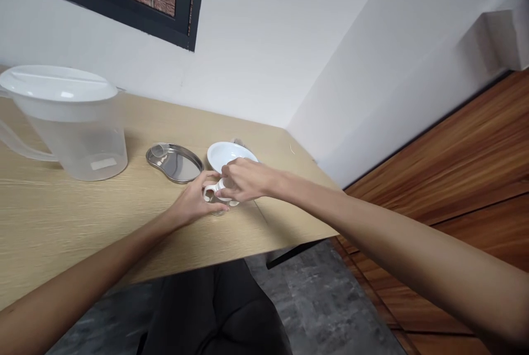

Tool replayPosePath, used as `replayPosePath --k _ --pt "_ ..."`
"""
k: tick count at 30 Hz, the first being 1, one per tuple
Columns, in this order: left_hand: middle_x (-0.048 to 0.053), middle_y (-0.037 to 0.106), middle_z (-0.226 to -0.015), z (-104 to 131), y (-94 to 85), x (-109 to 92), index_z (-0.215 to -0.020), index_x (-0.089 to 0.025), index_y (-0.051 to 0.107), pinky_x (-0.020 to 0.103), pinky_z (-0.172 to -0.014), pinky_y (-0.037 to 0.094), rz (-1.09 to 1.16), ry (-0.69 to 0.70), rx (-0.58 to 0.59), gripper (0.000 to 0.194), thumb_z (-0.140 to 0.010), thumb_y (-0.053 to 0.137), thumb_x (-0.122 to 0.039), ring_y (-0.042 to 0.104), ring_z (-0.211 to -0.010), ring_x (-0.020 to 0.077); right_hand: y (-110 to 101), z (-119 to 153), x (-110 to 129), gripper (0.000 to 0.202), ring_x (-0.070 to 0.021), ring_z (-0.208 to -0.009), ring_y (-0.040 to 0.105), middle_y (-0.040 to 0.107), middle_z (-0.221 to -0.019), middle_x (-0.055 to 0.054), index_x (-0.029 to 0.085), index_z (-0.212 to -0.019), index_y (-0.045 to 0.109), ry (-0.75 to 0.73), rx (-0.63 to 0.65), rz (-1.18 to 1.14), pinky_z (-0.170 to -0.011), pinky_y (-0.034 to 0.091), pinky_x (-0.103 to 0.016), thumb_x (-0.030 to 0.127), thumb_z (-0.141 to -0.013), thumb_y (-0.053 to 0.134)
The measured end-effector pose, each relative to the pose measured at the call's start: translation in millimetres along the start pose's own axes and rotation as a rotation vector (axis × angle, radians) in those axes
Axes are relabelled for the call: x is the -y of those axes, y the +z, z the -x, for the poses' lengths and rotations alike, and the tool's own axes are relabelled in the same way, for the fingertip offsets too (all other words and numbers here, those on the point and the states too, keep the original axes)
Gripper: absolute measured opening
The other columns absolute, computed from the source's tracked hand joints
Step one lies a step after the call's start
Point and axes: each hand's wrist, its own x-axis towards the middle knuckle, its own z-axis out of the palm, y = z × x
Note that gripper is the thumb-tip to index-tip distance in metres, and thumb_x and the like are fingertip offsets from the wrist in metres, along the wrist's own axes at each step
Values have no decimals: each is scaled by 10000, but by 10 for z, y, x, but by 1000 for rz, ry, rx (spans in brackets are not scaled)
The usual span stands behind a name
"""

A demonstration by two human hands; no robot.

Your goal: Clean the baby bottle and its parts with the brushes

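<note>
A small white piece with a ring-shaped end (209, 191) is between my two hands, just in front of a white bowl (231, 152). My right hand (243, 178) is closed on this piece from above, with the fingers hiding much of it. From the left, my left hand (198, 199) curves its thumb and fingers around a small clear container (219, 213), low under the white piece. Only part of that container shows, so its exact kind is unclear. Whether the two things are joined cannot be seen.
Left of the bowl lies a kidney-shaped metal tray (182, 166) with a small clear round item (159, 149) at its far end. A large lidded plastic pitcher (88, 134) stands farther left. The wooden table (165, 256) meets the wall behind; wood panelling (467, 178) is at right.
</note>
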Motion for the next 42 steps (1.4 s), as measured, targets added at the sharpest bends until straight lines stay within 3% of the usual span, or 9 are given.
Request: replayPosePath --k 5,10,16,22,26,29,35,39,42 --pt "33 731 -1076 -26 -11 43 -1186 -225 510 362 -852 512 41 38 16 708 -612 882 -408 679 -1003 266 14 72 5 443 -241 -745 638 693 -807 -117 130 -1007 676 125 -28 -182 -579 373 -284 538 -841 629" --pt "44 707 -1115 -44 -61 75 -1142 -227 579 368 -887 505 92 74 76 627 -622 879 -408 665 -1025 264 268 259 -146 621 -208 -863 654 700 -981 -84 167 -1266 549 163 -122 -628 -724 483 -303 590 -825 660" --pt "47 670 -1179 -49 -102 92 -1206 -239 562 360 -910 490 65 131 170 710 -592 906 -334 638 -1065 256 692 438 -251 534 -182 -877 619 649 -954 -50 191 -1239 559 138 -224 -947 -807 505 -341 553 -858 650" --pt "69 659 -1215 -53 -150 60 -1243 -228 535 381 -929 491 -33 113 196 769 -589 907 -388 627 -1095 271 856 540 -289 526 -187 -891 625 653 -957 -49 196 -1266 550 127 -297 -1021 -844 500 -359 509 -861 667" --pt "74 676 -1207 -45 -256 -46 -1239 -218 550 346 -947 500 -103 214 73 604 -737 787 -456 642 -1087 241 913 642 -349 387 -207 -928 633 681 -1001 -71 193 -1190 591 233 -412 -989 -832 487 -353 489 -944 542" --pt "78 707 -1114 -73 -389 -76 -1113 -199 616 336 -911 508 -216 198 -127 321 -919 560 -449 660 -1022 219 1005 732 -424 350 -205 -892 623 683 -947 -64 186 -955 627 353 -484 -946 -814 467 -342 470 -993 427" --pt "70 714 -948 -205 -770 1 -873 -202 647 361 -899 479 -455 70 -511 371 -1006 370 -411 637 -965 231 1296 989 -601 465 -180 -586 513 516 -597 7 227 -624 466 503 -573 -809 -590 382 -303 533 -969 403" --pt "73 703 -988 -283 -928 159 -847 -212 649 382 -935 451 -634 -18 -559 365 -983 414 -456 604 -984 248 1455 1164 -738 545 -156 -484 429 413 -490 19 225 -511 436 585 -617 -879 -523 328 -292 589 -915 468" --pt "119 662 -1125 -352 -987 287 -1055 -185 626 434 -966 430 -786 -113 -516 345 -944 469 -471 567 -1064 298 1497 1216 -854 549 -150 -481 420 422 -491 16 216 -506 467 609 -655 -957 -513 325 -283 595 -903 486"
